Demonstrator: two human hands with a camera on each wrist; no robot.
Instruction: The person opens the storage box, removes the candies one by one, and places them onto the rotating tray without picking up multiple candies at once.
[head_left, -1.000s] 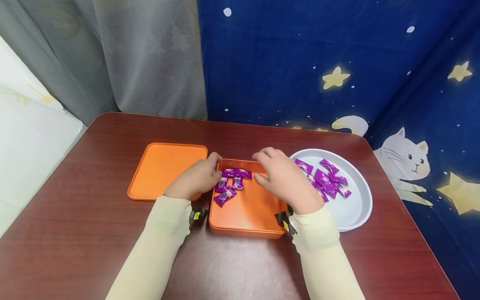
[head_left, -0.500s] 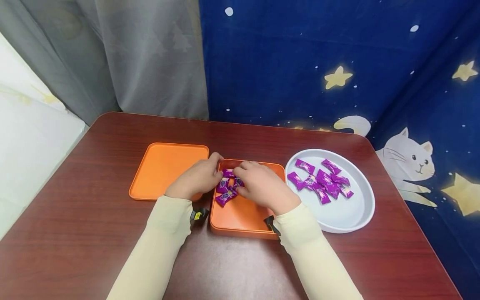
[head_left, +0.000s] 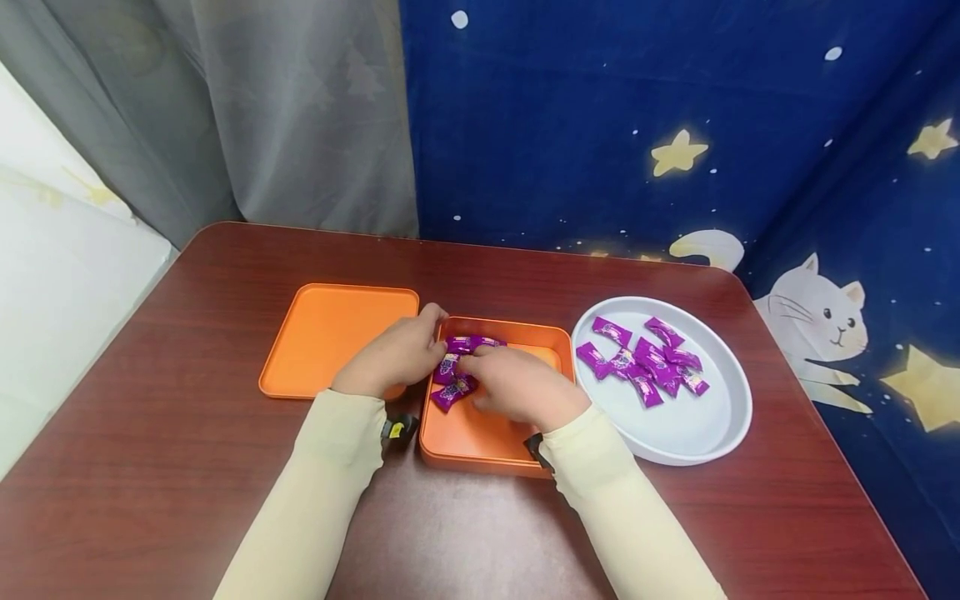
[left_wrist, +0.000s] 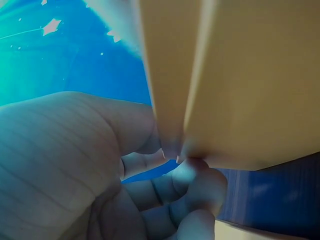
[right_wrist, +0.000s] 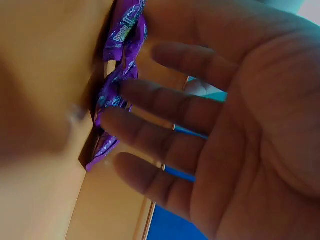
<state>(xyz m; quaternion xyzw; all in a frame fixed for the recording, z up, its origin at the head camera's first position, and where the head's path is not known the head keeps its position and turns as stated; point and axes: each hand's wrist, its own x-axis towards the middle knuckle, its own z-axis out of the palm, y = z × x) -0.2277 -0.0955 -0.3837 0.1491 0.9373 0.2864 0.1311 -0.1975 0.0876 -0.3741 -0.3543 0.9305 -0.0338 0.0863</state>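
An orange box [head_left: 480,429] sits mid-table, with several purple-wrapped candies [head_left: 450,393] gathered at its left and back. My left hand [head_left: 397,358] grips the box's left wall near the back corner. In the left wrist view, the thumb and fingers of the left hand [left_wrist: 75,160] pinch the edge of the box [left_wrist: 250,85]. Inside the box, my right hand [head_left: 521,387] reaches down over the candies and hides some of them. The right wrist view has the right hand's [right_wrist: 215,135] loosely extended fingertips right at a row of candies [right_wrist: 111,95].
A white oval tray [head_left: 712,417] with several more purple candies [head_left: 652,362] stands to the right of the box. The flat orange lid [head_left: 337,342] lies to the left, partly behind my left hand. Curtains hang behind the table's back edge.
My right hand has moved left and down from the box's right back side onto the candies inside. The left hand has kept its place on the box wall.
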